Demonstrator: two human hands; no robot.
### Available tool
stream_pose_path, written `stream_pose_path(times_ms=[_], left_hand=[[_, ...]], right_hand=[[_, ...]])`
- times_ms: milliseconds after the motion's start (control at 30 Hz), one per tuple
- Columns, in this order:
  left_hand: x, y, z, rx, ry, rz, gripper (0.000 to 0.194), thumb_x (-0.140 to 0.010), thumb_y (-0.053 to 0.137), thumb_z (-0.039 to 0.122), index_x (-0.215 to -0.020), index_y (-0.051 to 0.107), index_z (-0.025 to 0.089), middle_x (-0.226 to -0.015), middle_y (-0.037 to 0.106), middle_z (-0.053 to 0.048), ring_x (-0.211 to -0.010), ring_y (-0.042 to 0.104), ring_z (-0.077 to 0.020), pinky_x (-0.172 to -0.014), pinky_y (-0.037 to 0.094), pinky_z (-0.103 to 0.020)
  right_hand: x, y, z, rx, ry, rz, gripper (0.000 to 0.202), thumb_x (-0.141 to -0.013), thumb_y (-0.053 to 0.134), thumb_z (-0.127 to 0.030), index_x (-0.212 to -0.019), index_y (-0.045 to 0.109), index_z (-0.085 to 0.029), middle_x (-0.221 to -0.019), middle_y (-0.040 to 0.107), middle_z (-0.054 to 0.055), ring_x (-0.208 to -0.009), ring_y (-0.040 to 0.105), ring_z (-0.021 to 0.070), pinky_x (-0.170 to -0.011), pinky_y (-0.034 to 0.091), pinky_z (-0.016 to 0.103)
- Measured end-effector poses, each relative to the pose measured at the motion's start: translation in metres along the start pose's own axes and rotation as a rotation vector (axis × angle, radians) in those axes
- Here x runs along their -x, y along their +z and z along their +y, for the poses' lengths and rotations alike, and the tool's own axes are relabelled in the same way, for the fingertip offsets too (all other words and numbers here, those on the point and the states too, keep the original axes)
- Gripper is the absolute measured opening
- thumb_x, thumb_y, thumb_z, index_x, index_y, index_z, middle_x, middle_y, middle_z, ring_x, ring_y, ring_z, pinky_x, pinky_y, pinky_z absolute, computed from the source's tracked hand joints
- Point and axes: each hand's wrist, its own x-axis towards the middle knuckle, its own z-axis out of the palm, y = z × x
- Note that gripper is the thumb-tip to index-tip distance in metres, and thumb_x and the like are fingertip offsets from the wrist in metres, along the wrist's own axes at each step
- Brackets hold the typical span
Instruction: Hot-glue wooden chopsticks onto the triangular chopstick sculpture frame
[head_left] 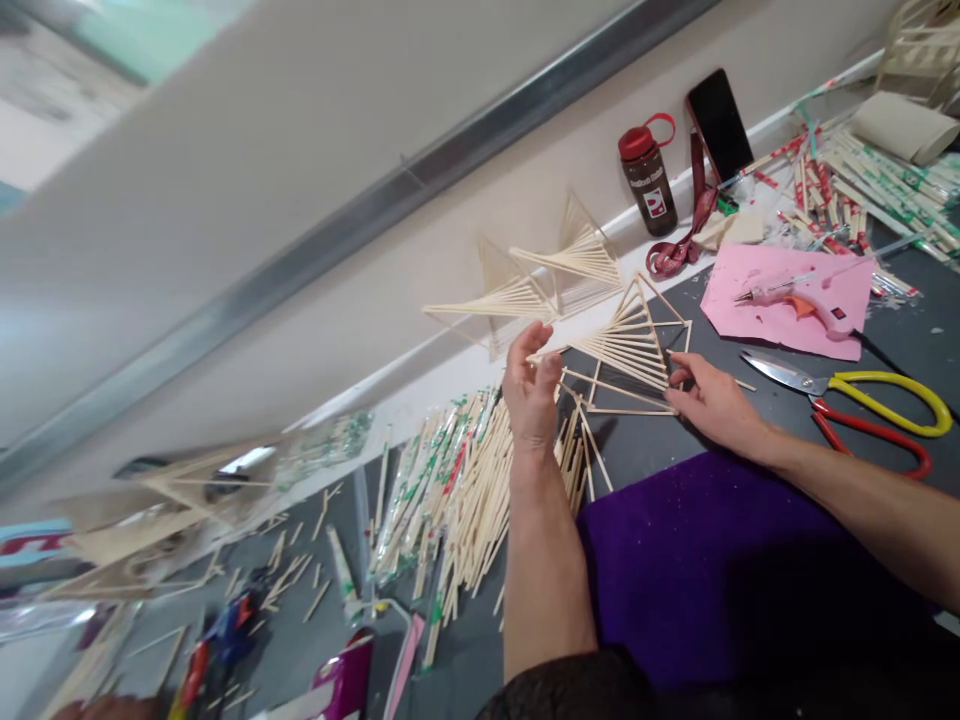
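Just beyond the purple cloth [675, 520], a twisted stick frame [622, 348] is resting between both hands, and the step in hand seems to be steadying or positioning it. The left hand [531, 390] is curling half open around its left tip; whether it is gripping, I cannot tell. The right hand [705, 398] is pinching its right edge, thumb and fingers nearly closed. The next move is probably calling for light, even pressure.

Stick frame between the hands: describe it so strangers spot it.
Find the purple mat on the gray table. Just beyond it, left hand and right hand flank the stick frame. Two similar frames stand nearer the wall; only this one sits between hands.
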Motion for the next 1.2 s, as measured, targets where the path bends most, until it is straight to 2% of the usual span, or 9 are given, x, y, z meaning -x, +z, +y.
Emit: stream_pose_path(times_ms=[233, 500, 767, 900, 1200], left_hand=[[0.001, 0.002, -0.002, -0.233, -0.132, 0.158, 0.057, -0.079, 0.056, 0.064, -0.104, 0.070, 0.015, -0.100, 0.071, -0.009, -0.091, 0.065, -0.0199, -0.078, 0.049, -0.030], [-0.003, 0.003, 0.018, -0.078, -0.369, 0.165, 0.049, -0.064, 0.073, 0.053, -0.095, 0.072, 0.015, -0.075, 0.071, -0.004, -0.078, 0.069, -0.0190, -0.070, 0.050, -0.029], [-0.001, 0.007, 0.021, 0.003, -0.412, 0.163, 0.042, -0.063, 0.074, 0.048, -0.088, 0.072, 0.015, -0.074, 0.072, -0.004, -0.074, 0.068, -0.0167, -0.063, 0.049, -0.024], [0.000, 0.011, 0.023, 0.015, -0.420, 0.168, 0.041, -0.062, 0.075, 0.046, -0.087, 0.072, 0.015, -0.076, 0.072, -0.005, -0.077, 0.069, -0.0173, -0.062, 0.048, -0.024], [0.002, 0.015, 0.018, 0.046, -0.411, 0.183, 0.040, -0.058, 0.079, 0.043, -0.087, 0.072, 0.016, -0.076, 0.071, -0.003, -0.079, 0.068, -0.0178, -0.064, 0.046, -0.025]], right_hand=[[0.002, 0.010, 0.000, -0.110, 0.149, -0.066, 0.053, -0.081, 0.058, -0.021, -0.133, 0.047, -0.014, -0.110, 0.066, 0.009, -0.065, 0.059, 0.0106, -0.070, 0.049, 0.028], [0.009, 0.013, -0.008, -0.096, 0.199, -0.168, 0.052, -0.082, 0.058, -0.017, -0.133, 0.047, -0.011, -0.109, 0.064, 0.009, -0.070, 0.059, 0.0103, -0.073, 0.047, 0.026], [0.021, 0.021, -0.015, -0.139, 0.211, -0.318, 0.040, -0.081, 0.059, -0.016, -0.121, 0.055, -0.015, -0.096, 0.068, 0.004, -0.071, 0.060, 0.0115, -0.068, 0.044, 0.023], [0.021, 0.021, -0.015, -0.107, 0.203, -0.333, 0.040, -0.081, 0.058, -0.014, -0.121, 0.055, -0.015, -0.100, 0.069, 0.006, -0.075, 0.062, 0.0131, -0.070, 0.044, 0.024], [0.021, 0.019, -0.017, -0.025, 0.147, -0.346, 0.019, -0.082, 0.057, -0.014, -0.100, 0.055, -0.016, -0.092, 0.065, 0.005, -0.073, 0.060, 0.0142, -0.067, 0.041, 0.025]])
